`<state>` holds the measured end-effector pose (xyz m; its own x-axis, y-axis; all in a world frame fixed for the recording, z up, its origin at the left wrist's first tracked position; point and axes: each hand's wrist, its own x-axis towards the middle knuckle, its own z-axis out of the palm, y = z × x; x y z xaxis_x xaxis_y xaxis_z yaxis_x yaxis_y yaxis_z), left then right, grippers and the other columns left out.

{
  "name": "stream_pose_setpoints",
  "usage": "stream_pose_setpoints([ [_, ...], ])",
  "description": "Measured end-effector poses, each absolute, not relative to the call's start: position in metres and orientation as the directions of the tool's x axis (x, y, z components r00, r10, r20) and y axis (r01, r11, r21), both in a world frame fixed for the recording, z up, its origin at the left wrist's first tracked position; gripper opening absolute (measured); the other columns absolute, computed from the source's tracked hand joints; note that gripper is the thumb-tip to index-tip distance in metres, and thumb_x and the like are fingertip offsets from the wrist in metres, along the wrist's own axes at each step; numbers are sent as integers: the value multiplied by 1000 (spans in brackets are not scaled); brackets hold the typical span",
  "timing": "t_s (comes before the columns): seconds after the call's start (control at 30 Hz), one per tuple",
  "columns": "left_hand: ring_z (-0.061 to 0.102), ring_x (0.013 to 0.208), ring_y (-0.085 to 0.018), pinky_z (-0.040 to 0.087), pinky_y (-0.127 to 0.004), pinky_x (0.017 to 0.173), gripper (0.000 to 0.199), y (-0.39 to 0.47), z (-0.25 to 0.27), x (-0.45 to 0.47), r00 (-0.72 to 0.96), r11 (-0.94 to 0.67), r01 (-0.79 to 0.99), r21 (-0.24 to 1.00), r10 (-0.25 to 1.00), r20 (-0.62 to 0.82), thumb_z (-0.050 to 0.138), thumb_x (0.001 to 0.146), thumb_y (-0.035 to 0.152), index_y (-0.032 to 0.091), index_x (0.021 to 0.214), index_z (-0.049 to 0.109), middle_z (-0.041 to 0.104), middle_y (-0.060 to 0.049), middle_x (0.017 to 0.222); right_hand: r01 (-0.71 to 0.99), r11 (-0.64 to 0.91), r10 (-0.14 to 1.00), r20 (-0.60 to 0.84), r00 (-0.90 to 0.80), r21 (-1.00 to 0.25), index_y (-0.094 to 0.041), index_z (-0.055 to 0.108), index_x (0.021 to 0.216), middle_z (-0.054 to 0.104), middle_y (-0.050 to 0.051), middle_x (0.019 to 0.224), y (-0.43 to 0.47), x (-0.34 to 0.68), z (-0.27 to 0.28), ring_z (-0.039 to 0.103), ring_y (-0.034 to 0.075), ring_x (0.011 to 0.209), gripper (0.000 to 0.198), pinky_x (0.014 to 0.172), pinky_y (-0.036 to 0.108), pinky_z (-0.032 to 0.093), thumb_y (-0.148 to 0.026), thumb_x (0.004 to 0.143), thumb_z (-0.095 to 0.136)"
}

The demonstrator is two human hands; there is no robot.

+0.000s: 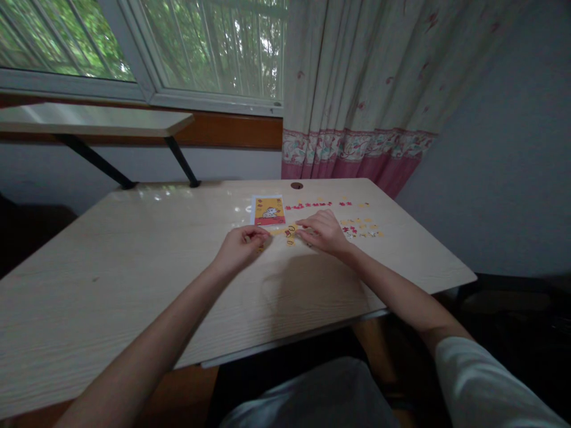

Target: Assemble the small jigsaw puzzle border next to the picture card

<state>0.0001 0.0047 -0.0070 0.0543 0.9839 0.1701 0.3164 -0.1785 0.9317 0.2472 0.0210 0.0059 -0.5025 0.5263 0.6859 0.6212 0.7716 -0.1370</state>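
Small yellow jigsaw puzzle pieces [290, 233] with dark and red markings lie joined in a short strip between my hands. My left hand [241, 248] is closed in a pinch at the strip's left end, its thumb and forefinger on a yellow piece. From the other side, my right hand [325, 230] holds the strip's right end between thumb and fingertips, partly covering it. Just behind the strip lies a picture card [270, 209] with a white animal on a yellow and red ground.
Red puzzle pieces [307, 205] form a row behind my right hand. More loose yellow, red and white pieces [363, 227] lie to its right. A raised shelf [93, 122] stands at the back left of the wooden desk [134, 285]. A round cable hole [297, 186] is near the back edge.
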Motion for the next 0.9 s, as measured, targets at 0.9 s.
stream_pose_setpoints([
  [0.9, 58, 94, -27, 41, -42, 88, 27, 21, -12, -44, 441, -522, 794, 312, 848, 295, 54, 83, 33, 21, 96, 75, 69, -10, 97, 629, 750, 662, 240, -710, -206, -20, 74, 91, 70, 6, 86, 19, 251, -3, 52, 19, 88, 17, 78, 31, 29, -34, 85, 67],
])
